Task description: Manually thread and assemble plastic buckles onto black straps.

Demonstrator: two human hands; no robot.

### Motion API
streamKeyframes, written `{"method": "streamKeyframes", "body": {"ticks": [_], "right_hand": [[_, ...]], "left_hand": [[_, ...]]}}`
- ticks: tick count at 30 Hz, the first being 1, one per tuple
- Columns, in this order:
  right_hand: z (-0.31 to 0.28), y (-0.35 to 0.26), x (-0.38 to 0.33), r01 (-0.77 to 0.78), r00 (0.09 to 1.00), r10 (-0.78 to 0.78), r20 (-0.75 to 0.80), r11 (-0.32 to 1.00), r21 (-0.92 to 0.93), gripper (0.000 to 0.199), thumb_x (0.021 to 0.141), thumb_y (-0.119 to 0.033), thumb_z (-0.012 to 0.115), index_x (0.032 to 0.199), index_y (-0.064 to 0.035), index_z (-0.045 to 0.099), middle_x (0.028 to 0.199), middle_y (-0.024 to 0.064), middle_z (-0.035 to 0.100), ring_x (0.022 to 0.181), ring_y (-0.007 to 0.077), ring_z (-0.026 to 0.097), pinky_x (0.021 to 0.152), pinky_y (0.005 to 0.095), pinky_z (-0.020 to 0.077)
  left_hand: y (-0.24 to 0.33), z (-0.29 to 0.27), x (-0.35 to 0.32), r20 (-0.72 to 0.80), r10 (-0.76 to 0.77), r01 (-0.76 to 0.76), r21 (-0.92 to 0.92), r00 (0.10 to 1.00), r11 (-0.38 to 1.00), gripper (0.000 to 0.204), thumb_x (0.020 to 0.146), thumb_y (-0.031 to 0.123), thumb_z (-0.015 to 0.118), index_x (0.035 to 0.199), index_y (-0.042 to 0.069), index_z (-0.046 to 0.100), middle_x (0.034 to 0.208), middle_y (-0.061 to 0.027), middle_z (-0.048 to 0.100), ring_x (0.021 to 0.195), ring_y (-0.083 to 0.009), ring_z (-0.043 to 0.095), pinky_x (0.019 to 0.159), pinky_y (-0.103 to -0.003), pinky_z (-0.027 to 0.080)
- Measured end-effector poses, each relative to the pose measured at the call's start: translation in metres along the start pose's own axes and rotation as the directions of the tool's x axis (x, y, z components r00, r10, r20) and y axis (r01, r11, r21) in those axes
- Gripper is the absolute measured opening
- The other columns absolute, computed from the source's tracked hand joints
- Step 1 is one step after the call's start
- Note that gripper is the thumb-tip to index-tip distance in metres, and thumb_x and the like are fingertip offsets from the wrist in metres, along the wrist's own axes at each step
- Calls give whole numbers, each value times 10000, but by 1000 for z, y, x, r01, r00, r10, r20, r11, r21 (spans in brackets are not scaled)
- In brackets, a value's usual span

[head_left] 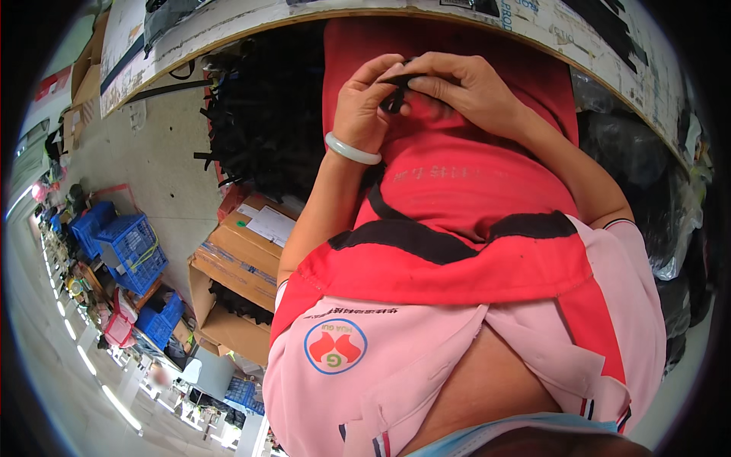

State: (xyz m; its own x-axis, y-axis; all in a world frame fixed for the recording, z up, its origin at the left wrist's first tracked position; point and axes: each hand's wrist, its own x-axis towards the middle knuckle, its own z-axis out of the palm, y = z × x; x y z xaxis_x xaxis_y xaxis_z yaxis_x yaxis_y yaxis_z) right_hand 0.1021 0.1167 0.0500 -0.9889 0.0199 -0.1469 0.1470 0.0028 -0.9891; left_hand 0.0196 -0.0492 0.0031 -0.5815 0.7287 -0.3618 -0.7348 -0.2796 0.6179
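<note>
Two hands (362, 107) (464, 87) — one black strap (396, 91) — three blue crates (133, 251).

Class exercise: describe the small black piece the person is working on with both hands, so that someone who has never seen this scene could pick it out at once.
Start at the red apron that fills the middle of the view. At its far end the left hand and right hand meet, and the small black piece is pinched between their fingertips. Unlike the heap of black parts to the left, it is the single one being held.
</note>
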Motion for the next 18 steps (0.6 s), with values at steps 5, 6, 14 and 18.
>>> {"method": "streamKeyframes", "body": {"ticks": [5, 6, 14, 18], "right_hand": [[-23, 3, 2, -252, 961, 117, 250, 740, 624, 225, 974, -237, 516, 992, -21, 573, 745, 26, 612, 611, 59, 551, 531, 175, 430], [-20, 5, 4, -235, 966, 89, 245, 702, 672, 220, 973, -237, 518, 1021, -27, 563, 738, 21, 588, 593, 55, 537, 516, 178, 422], [-22, -9, -2, -239, 952, 283, -118, 925, 295, 231, 947, -287, 551, 910, -62, 586, 648, 51, 630, 476, 81, 577, 413, 190, 433], [-14, -9, -6, -365, 921, 389, -20, 881, 300, 212, 914, -256, 569, 830, -61, 573, 623, 70, 632, 449, 90, 578, 384, 196, 425]], "left_hand": [[4, 16, -5, 93, 11, -8, -29, 996, 1000, 375, 891, -18, 554, 1264, 10, 525, 952, -106, 640, 756, -180, 620, 657, -280, 522], [2, 18, -6, 74, 40, -44, 50, 996, 998, 333, 878, -16, 585, 1210, 0, 578, 915, -93, 652, 730, -156, 619, 613, -254, 511], [7, 21, 9, -147, 322, -212, 496, 935, 842, 163, 840, 71, 692, 954, -47, 686, 718, -53, 651, 532, -76, 538, 461, -190, 395], [5, 17, 10, -124, 371, -235, 582, 920, 778, 157, 833, 48, 694, 958, -47, 688, 709, -42, 650, 535, -61, 519, 468, -186, 388]]}}
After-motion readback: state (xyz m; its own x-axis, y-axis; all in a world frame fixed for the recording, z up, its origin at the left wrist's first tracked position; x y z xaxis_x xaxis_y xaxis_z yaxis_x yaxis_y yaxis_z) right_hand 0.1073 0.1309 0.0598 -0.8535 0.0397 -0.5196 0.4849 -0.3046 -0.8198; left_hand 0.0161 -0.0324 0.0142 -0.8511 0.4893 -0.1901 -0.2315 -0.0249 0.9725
